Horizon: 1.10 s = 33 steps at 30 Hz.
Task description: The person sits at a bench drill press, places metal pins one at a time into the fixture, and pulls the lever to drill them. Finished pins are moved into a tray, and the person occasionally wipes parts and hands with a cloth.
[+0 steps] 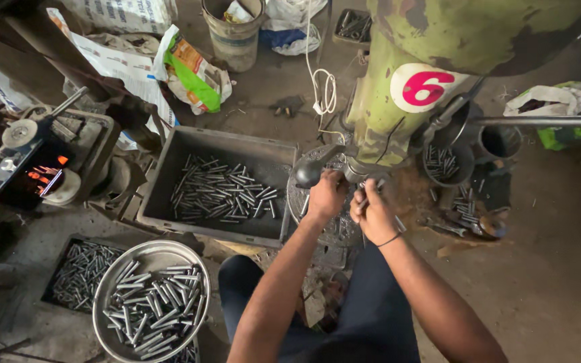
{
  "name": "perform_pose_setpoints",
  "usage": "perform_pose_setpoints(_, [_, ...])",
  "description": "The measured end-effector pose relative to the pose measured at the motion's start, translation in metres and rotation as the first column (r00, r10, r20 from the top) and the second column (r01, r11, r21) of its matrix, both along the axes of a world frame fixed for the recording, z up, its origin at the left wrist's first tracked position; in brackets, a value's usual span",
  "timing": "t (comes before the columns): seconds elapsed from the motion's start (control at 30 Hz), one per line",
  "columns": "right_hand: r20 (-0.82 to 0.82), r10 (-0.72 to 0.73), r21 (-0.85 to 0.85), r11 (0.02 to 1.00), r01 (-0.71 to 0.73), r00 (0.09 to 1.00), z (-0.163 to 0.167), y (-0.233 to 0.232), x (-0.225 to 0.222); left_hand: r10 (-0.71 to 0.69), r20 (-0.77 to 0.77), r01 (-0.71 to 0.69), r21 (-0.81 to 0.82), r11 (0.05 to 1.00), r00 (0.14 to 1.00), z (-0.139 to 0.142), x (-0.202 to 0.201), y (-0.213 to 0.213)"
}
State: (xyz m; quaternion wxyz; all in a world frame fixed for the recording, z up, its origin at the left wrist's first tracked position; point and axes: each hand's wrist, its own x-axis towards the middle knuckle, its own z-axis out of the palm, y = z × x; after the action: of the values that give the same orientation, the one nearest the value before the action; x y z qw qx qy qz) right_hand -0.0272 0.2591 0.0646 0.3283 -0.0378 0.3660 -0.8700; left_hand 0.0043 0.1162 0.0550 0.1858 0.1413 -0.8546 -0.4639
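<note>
Both hands work close together at the round work table (317,222) of a green drill press (398,101). The left hand (327,193) is curled into a fist beside the press's dark ball-ended handle (309,172); what the fingers enclose is hidden. The right hand (371,214), with a thin band at the wrist, is closed around a slim metal pin (364,199). Only a short length of the pin shows above the fingers; its long axis runs steeply upward, tilted slightly right, toward the spindle.

Left of the table sits a grey rectangular crate (169,175) with a loose heap of like pins lying at all angles. Nearer the person, a round steel basin (149,252) holds more pins, mostly slanting from lower left to upper right, and a dark flat tray (58,269) just beside it holds another batch. A smaller bowl of pins (442,163) rests to the right of the press column.
</note>
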Motion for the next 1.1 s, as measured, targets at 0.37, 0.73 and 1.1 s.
perform_pose_setpoints(0.37, [0.353,-0.070,-0.214,0.965,0.153,0.933,-0.010,-0.017,-0.013,0.010,-0.063,-0.012,-0.026,1.000,0.998,-0.002,-0.001,0.001])
perform_pose_setpoints(0.73, [-0.967,0.133,0.255,0.593,0.764,0.219,-0.024,0.004,-0.019,-0.010,-0.098,0.011,0.010,1.000,0.995,-0.005,-0.004,0.002])
perform_pose_setpoints(1.1, [0.423,0.245,-0.400,0.914,-0.063,0.872,-0.013,0.011,-0.007,-0.021,-0.086,0.016,-0.055,0.998,0.996,-0.004,-0.003,0.002])
